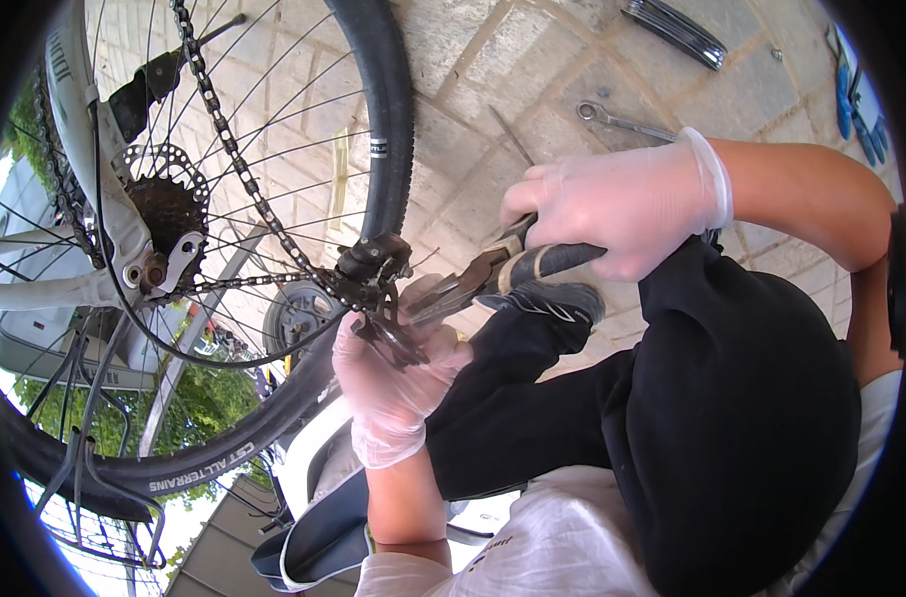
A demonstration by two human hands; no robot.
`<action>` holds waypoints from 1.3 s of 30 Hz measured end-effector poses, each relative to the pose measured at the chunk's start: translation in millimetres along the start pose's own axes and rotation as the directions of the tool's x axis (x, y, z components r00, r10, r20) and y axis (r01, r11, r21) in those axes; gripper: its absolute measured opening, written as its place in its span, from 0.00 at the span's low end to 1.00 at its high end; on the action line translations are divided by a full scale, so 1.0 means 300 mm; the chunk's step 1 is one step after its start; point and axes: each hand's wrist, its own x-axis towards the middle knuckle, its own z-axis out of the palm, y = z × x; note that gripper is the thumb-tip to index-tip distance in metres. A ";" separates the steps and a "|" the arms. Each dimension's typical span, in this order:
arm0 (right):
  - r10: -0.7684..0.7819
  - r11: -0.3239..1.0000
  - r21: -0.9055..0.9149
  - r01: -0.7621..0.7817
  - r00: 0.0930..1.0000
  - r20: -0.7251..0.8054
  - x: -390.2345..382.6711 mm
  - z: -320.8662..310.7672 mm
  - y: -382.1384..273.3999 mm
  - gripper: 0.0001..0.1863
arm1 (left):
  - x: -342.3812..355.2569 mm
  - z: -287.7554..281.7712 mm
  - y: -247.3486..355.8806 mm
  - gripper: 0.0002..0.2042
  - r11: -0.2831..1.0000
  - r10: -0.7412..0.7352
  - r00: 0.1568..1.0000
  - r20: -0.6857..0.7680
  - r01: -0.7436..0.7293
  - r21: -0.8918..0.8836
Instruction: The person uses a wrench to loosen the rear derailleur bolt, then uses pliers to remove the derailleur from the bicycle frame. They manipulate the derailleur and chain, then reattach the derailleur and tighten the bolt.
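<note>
My right hand (612, 209), in a clear thin glove, is closed round the handles of a pair of pliers (485, 269). The pliers' jaws point left, toward the rear derailleur (373, 261) of a bicycle. Whether the jaws grip anything is hard to make out. My left hand (398, 363), gloved too, closes from below on the derailleur's lower cage. From the derailleur the chain (229, 139) runs up past the rear wheel and also left to the sprockets (164, 211). A spoked wheel with a black tyre (388, 129) stands behind the derailleur.
On the paving (512, 60) lie a ring-end wrench (627, 123), a dark bundle of slim metal pieces (677, 32) and a small nut (777, 55). Blue gloves (859, 114) are at the far right. My shoe (547, 300) is just below the pliers. The white frame (114, 214) stands left.
</note>
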 end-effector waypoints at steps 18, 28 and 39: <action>0.034 0.969 0.219 -0.111 0.944 0.329 0.085 -0.084 0.021 0.14 | -0.028 -0.006 0.002 0.34 1.000 0.014 1.000 -0.028 -0.014 -0.012; -0.292 0.707 -0.706 -0.040 0.893 -0.343 0.090 0.075 -0.002 0.05 | -0.041 0.005 0.000 0.24 0.994 0.087 0.993 -0.074 -0.082 0.065; -0.104 0.994 0.043 0.099 0.985 0.136 0.105 -0.035 0.032 0.08 | -0.031 -0.038 0.013 0.31 0.998 0.055 0.998 -0.010 -0.055 -0.038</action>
